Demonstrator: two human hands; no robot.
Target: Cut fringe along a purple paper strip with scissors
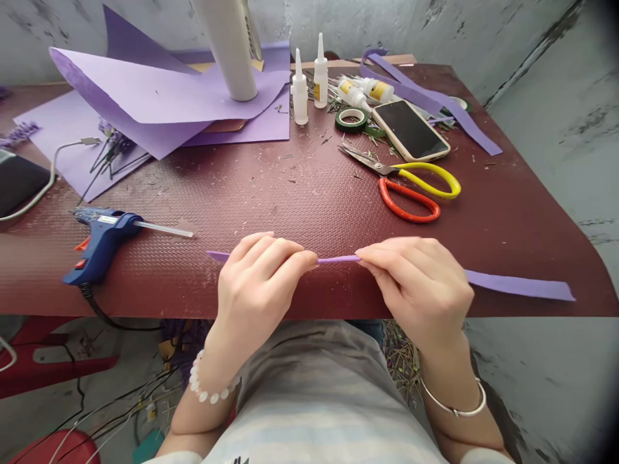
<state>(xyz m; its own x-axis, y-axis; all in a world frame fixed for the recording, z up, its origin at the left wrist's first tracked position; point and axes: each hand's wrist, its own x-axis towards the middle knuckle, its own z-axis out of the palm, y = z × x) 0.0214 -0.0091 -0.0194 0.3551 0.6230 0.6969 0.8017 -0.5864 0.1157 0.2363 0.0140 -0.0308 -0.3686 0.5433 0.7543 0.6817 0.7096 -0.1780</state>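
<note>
A long purple strip (522, 285) runs sideways near the table's front edge, held between both hands. My left hand (264, 274) is closed on it, thumb and fingers pinched together, and one end sticks out to the left. My right hand (418, 280) pinches the strip a short way to the right. Between the hands the strip looks narrow, as if folded or seen edge-on. To the right of my right hand it lies flat and wider. The palms and the strip beneath the fingers are hidden.
Scissors (409, 177), a phone (411, 129), green tape (351, 120) and glue bottles (300, 96) lie beyond my hands on the dark red table (242, 193). A blue glue gun (104, 241) is at left, with purple sheets (145, 96) behind it.
</note>
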